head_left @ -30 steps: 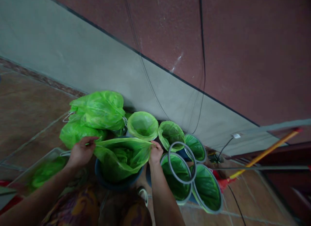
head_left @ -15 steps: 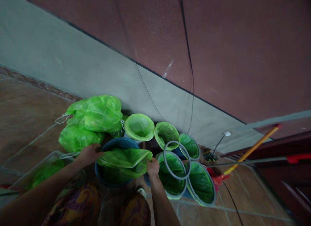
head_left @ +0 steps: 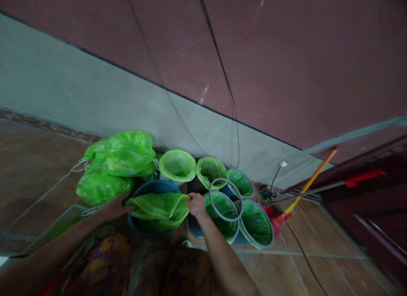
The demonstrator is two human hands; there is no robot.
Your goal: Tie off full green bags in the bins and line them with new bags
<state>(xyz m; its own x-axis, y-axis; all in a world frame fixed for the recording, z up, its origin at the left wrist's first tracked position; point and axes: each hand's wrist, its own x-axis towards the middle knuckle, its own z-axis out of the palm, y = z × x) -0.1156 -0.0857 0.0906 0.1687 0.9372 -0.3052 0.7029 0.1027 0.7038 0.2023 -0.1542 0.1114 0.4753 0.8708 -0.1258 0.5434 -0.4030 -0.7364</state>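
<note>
Bag [head_left: 158, 207] — green, thin plastic — sits in the blue bin [head_left: 152, 188] near the wall, stretched flat between both hands. Left hand [head_left: 113, 207] pinches its left edge; right hand [head_left: 196, 204] pinches the right edge, beside lined bins [head_left: 222, 207] — a loose ring [head_left: 225, 199] lies atop them.

A brown tiled floor [head_left: 28, 160] meets a grey wall base. Standing on it in a cluster — blue bins [head_left: 152, 188] lined with green bags — and beside them, at left, tied full green sacks [head_left: 117, 154]. A clear tub [head_left: 60, 224] sits nearer; a cable [head_left: 305, 258] trails right.
</note>
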